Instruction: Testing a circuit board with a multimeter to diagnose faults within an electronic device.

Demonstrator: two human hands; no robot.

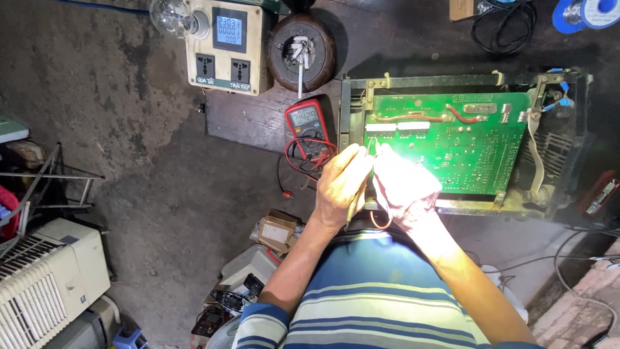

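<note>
A green circuit board (pixel 465 139) lies in a dark metal chassis (pixel 562 161) on the bench. My left hand (pixel 342 187) is closed around a thin pen-like tool (pixel 354 205) at the board's near left corner. Beside it, touching, my right hand (pixel 407 187) is brightly lit and curled over the same corner; a thin orange wire loop (pixel 381 223) hangs below it. What the right hand's fingers hold is hidden by glare.
A red multimeter (pixel 309 126) with coiled leads lies left of the chassis. Behind it stand a cream socket box with a display (pixel 226 45), a light bulb (pixel 169 16) and a round dark holder (pixel 301 53). Cables and a solder reel (pixel 584 13) sit far right. Cluttered floor at left.
</note>
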